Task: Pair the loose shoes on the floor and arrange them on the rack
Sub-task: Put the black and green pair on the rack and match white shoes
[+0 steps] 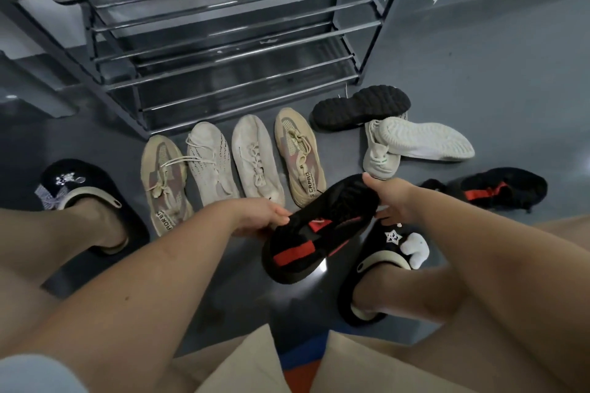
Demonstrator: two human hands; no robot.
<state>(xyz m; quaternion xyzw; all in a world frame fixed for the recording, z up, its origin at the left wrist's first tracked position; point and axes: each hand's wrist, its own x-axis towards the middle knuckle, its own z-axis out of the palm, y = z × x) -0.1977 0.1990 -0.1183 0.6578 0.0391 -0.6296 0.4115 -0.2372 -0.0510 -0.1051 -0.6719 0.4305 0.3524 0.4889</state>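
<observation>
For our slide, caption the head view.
Both hands, left hand and right hand, hold a black-and-red sneaker above unsorted floor shoes before the rack.

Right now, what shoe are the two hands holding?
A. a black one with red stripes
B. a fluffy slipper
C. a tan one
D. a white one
A: the left hand and right hand grip the ends of a black shoe with red stripes, lifted above the floor.

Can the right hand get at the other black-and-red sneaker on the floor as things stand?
Probably not yet: the right hand grips the held black-and-red sneaker with the left hand. The floor sneaker lies uncovered to its right.
</observation>
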